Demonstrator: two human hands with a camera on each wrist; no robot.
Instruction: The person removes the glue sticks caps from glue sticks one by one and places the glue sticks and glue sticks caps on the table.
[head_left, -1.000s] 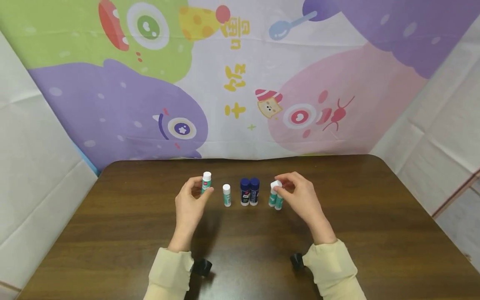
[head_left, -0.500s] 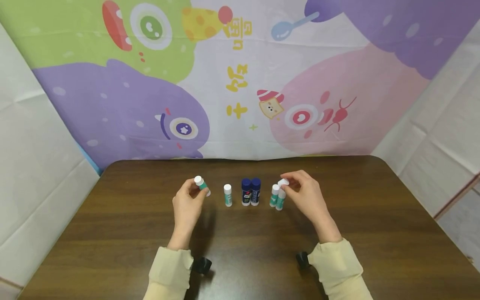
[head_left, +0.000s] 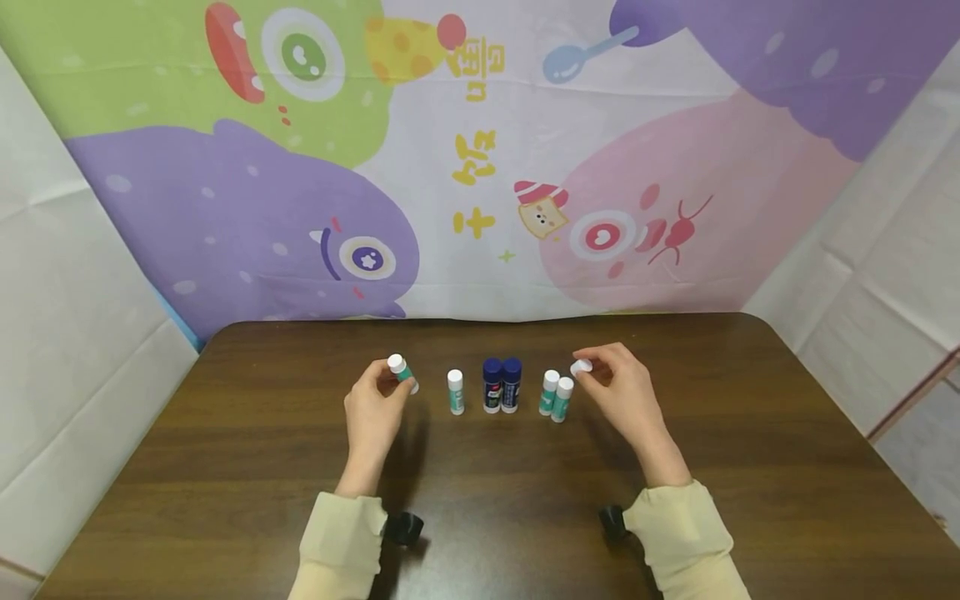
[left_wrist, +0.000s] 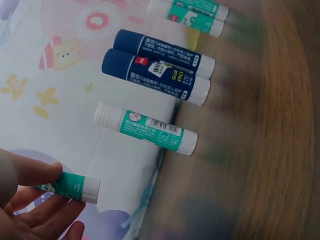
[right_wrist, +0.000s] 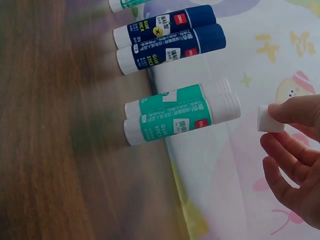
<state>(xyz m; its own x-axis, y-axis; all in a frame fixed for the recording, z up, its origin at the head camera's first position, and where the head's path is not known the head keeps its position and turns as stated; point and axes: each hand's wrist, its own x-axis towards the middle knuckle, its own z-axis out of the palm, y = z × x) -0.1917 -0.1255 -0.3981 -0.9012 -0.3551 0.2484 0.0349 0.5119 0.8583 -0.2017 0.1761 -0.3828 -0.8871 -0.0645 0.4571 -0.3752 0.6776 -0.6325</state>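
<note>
My left hand (head_left: 372,412) pinches a green-and-white glue stick (left_wrist: 70,186) between thumb and fingers, tilted above the table. In the head view, its white top points up and left. On the right, my right hand (head_left: 628,408) pinches a small white piece (right_wrist: 270,119) between thumb and fingertips. It is short and smooth-sided; its exact kind is unclear. Beside that hand, apart from it, two green-and-white glue sticks (right_wrist: 175,120) stand upright close together. A single green-and-white glue stick (head_left: 456,392) stands upright to the right of my left hand.
Two dark blue glue sticks (head_left: 501,386) stand side by side mid-row on the brown wooden table (head_left: 510,500). A cartoon-printed cloth (head_left: 465,275) hangs behind the table's back edge. White sheets (head_left: 75,292) hang at both sides.
My right hand has moved right with the white piece, away from the tops of the two green glue sticks. The left hand has tilted its glue stick and shifted slightly left.
</note>
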